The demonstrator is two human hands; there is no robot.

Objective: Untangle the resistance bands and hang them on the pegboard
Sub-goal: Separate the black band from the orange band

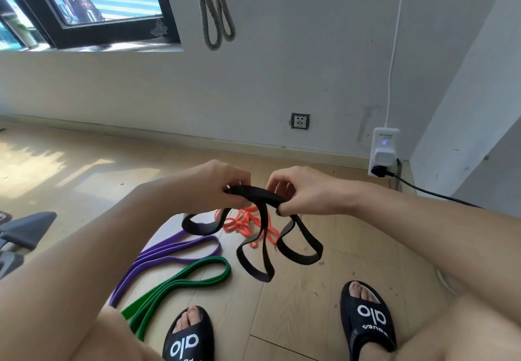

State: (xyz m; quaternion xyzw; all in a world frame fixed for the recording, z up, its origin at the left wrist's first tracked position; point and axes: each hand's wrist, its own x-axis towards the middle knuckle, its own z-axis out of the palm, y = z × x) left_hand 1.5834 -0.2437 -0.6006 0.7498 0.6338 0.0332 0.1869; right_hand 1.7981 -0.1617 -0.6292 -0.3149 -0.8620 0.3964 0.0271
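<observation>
A black resistance band (255, 259) hangs in several loops between my hands above the floor. My left hand (218, 184) grips its upper end, and my right hand (298, 191) pinches the band just beside it. Below the loops an orange band (248, 224) lies bunched on the floor. A purple band (172, 250) and a green band (180, 281) lie stretched out to the left. A grey band (215, 14) hangs on the white wall above; what holds it is out of frame.
I sit over a light wood floor (298, 298) with my feet in black slippers (366, 321) at the bottom. A wall socket (300, 121) and a white power adapter (384, 152) with a black cable sit low on the wall. A window (84, 2) is upper left.
</observation>
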